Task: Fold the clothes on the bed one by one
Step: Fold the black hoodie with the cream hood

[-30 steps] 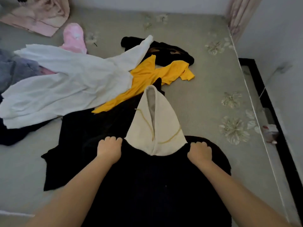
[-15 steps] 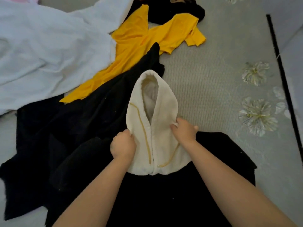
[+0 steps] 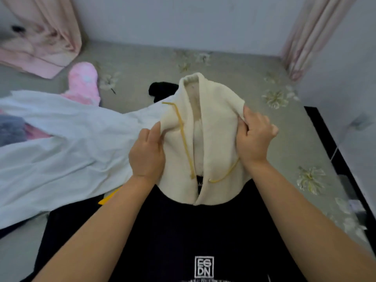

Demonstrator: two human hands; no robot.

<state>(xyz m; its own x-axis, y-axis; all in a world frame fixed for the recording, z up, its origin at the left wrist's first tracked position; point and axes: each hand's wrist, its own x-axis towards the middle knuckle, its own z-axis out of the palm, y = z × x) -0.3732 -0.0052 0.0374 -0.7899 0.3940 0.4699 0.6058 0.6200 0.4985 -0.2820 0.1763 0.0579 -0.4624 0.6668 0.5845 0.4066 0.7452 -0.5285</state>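
Two hands on the cream hood (image 3: 213,143) of a black hoodie (image 3: 183,237). Left hand (image 3: 147,153) pressed against the hood's left edge, fingers curled into the fabric and pinching a fold near the yellow drawstring (image 3: 184,139). Right hand (image 3: 253,137) gripped the hood's right edge, fingers curled round the cloth. Hood lifted and pulled open between the two, its pale lining showing down the middle, its tip pointing away toward the wall. Second end of the drawstring looped just below the right wrist. Body of the hoodie spread flat on the bed (image 3: 284,151) beneath both forearms, a white square logo (image 3: 204,267) printed near the bottom edge of the view. Just left of the hood, a large white garment (image 3: 61,151) lying crumpled across the bed, overlapping the hoodie's left side. Small yellow patch of cloth (image 3: 107,198) peeking out between the white garment and the hoodie. Behind the hood, a black item (image 3: 160,90), mostly hidden. Farther left, a pink fluffy piece (image 3: 83,84) and a grey one (image 3: 11,129) at the edge. Pink curtains (image 3: 50,37) hanging in both far corners, left one pooling on the floral bedcover. Dark bed frame (image 3: 329,143) along the right side.
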